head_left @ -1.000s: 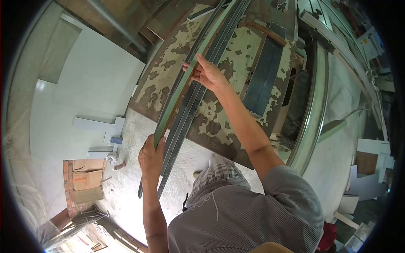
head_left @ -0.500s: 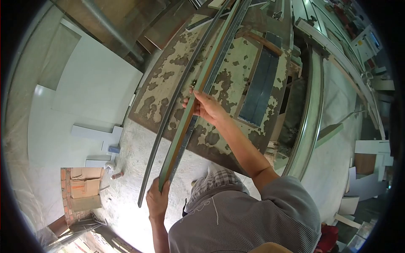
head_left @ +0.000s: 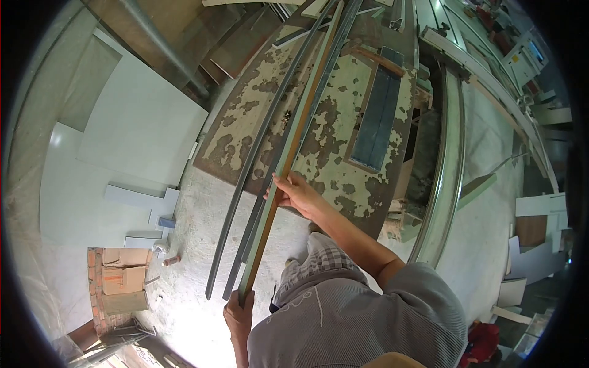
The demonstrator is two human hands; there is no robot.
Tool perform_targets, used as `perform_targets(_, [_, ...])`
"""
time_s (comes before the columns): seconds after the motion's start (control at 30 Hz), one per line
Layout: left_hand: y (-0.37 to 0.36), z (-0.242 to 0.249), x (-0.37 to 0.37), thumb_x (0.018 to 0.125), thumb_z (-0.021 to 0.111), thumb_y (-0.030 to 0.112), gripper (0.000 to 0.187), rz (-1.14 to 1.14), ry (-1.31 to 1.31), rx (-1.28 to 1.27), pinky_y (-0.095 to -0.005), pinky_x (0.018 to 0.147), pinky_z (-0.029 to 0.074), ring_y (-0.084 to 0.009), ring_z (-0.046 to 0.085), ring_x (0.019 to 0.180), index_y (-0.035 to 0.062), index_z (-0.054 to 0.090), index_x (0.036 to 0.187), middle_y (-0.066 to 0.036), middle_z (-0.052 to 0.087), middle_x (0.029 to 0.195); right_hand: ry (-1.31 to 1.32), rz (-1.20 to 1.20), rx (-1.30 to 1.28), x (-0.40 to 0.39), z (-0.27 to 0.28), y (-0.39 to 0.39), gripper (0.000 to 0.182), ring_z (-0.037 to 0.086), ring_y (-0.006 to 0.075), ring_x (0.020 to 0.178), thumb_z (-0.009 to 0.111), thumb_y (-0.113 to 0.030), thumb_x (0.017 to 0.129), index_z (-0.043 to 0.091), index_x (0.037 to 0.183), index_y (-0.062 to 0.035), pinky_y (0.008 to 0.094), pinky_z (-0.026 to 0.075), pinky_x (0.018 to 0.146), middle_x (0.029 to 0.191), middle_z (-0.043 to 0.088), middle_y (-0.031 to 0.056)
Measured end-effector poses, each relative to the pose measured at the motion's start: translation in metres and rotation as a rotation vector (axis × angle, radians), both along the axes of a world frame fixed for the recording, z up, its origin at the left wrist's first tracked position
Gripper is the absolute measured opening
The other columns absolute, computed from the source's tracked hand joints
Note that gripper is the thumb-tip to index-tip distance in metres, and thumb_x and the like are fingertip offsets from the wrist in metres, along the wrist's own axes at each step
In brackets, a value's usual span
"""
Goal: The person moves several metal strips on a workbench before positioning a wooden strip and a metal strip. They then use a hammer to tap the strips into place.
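A long, narrow strip [head_left: 293,134] with a pale green face and a brown edge slants from the worktable [head_left: 236,122] towards me. My left hand [head_left: 238,314] is closed around its near end. Further up, my right hand [head_left: 296,195] grips the same strip, thumb on top, by the table's front edge. Left of it lies a dark metal-looking bar [head_left: 240,184], its near end jutting past the table. Another dark bar [head_left: 244,236] shows between the two, partly hidden by the strip.
A dark blue-grey panel [head_left: 377,116] lies on the blotchy tabletop, with a wooden-handled tool [head_left: 381,61] at its far end. White boards [head_left: 135,122] stand at left. A long metal rail [head_left: 451,165] runs along the right. Cardboard [head_left: 126,279] sits at lower left.
My right hand has come down towards me, closer to the table's front edge. My left hand has shifted slightly down and right. A dark bar now shows left of the strip.
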State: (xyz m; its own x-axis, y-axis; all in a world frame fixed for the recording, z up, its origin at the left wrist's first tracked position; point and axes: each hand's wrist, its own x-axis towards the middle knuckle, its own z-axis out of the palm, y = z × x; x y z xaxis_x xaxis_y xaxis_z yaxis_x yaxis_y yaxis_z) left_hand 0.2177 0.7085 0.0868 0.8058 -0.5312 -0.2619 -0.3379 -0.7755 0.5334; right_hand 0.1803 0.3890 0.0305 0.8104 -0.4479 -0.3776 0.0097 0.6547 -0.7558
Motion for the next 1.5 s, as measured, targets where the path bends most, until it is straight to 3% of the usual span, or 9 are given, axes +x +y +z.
perform_targets(0.37, [0.084,-0.013,-0.010,0.079,0.068,0.022,0.025,-0.034,0.147,-0.101,-0.0393,0.050,0.042,-0.0354,0.055,0.052,0.0007,0.055,0.075,-0.018,0.055,0.058,0.000,-0.093,-0.087,-0.034,0.017,0.090,0.042,0.061,0.0253,0.096,0.052,-0.034,0.092,0.040,0.118,-0.0034,0.0401,0.051,0.083,0.096,0.057,0.0113])
perform_targets(0.57, [0.102,-0.027,-0.015,0.081,0.067,0.021,0.022,-0.237,0.149,-0.121,-0.0400,0.055,0.046,-0.0366,0.060,0.062,0.0013,0.057,0.081,-0.019,0.060,0.069,0.089,-0.239,-0.119,-0.071,0.004,0.114,0.041,0.062,0.0257,0.092,0.052,-0.034,0.092,0.041,0.117,-0.0024,0.0410,0.051,0.083,0.091,0.057,0.0107])
perform_targets(0.67, [0.100,-0.026,-0.017,0.082,0.065,0.021,0.023,-0.286,0.200,-0.095,-0.0413,0.057,0.047,-0.0387,0.061,0.065,0.0004,0.056,0.083,-0.022,0.061,0.071,0.113,-0.285,-0.131,-0.088,0.001,0.118,0.043,0.063,0.0254,0.091,0.053,-0.035,0.092,0.041,0.117,-0.0029,0.0408,0.051,0.083,0.090,0.057,0.0102])
perform_targets(0.83, [0.096,-0.032,-0.021,0.084,0.062,0.022,0.024,-0.340,0.228,-0.096,-0.0426,0.058,0.047,-0.0408,0.061,0.067,-0.0002,0.055,0.086,-0.023,0.061,0.073,0.136,-0.341,-0.184,-0.104,-0.010,0.115,0.035,0.063,0.0216,0.085,0.052,-0.036,0.091,0.046,0.104,-0.0047,0.0380,0.053,0.077,0.089,0.058,0.0092])
perform_targets(1.17, [0.066,-0.026,-0.028,0.089,0.054,0.024,0.029,-0.478,0.445,-0.181,-0.0447,0.059,0.046,-0.0428,0.060,0.070,-0.0037,0.050,0.095,-0.026,0.058,0.070,0.090,-0.467,-0.158,-0.124,-0.034,0.087,0.040,0.062,0.0194,0.083,0.057,-0.034,0.090,0.046,0.114,-0.0032,0.0362,0.053,0.074,0.092,0.060,0.0090])
perform_targets(1.27, [0.039,-0.023,-0.022,0.091,0.052,0.025,0.031,-0.543,0.453,-0.159,-0.0448,0.061,0.046,-0.0436,0.060,0.073,-0.0042,0.048,0.100,-0.027,0.058,0.071,0.058,-0.434,-0.234,-0.128,-0.023,0.079,0.049,0.059,0.0192,0.093,0.052,-0.036,0.091,0.040,0.125,-0.0020,0.0370,0.051,0.079,0.101,0.059,0.0105])
perform_targets(1.33, [0.021,-0.027,-0.018,0.092,0.050,0.025,0.032,-0.604,0.416,-0.184,-0.0456,0.063,0.046,-0.0447,0.059,0.075,-0.0035,0.047,0.104,-0.027,0.058,0.075,0.209,-0.562,-0.364,-0.133,-0.021,0.087,0.065,0.057,0.0212,0.100,0.053,-0.037,0.091,0.026,0.138,-0.0023,0.0371,0.050,0.081,0.112,0.057,0.0134])
perform_targets(1.43, [-0.006,-0.017,-0.021,0.092,0.049,0.027,0.036,-0.640,0.428,-0.179,-0.0447,0.070,0.044,-0.0423,0.059,0.083,-0.0012,0.044,0.114,-0.027,0.059,0.086,0.195,-0.508,-0.405,-0.150,-0.014,0.122,0.077,0.057,0.0240,0.100,0.052,-0.042,0.090,0.013,0.143,-0.0022,0.0375,0.048,0.086,0.115,0.054,0.0160])
perform_targets(1.5, [-0.023,-0.012,-0.030,0.092,0.048,0.027,0.038,-0.710,0.421,-0.192,-0.0441,0.072,0.045,-0.0421,0.059,0.086,-0.0008,0.042,0.117,-0.027,0.059,0.089,0.151,-0.438,-0.388,-0.161,-0.024,0.155,0.075,0.057,0.0254,0.100,0.050,-0.043,0.092,0.013,0.143,-0.0026,0.0383,0.048,0.087,0.119,0.052,0.0157])
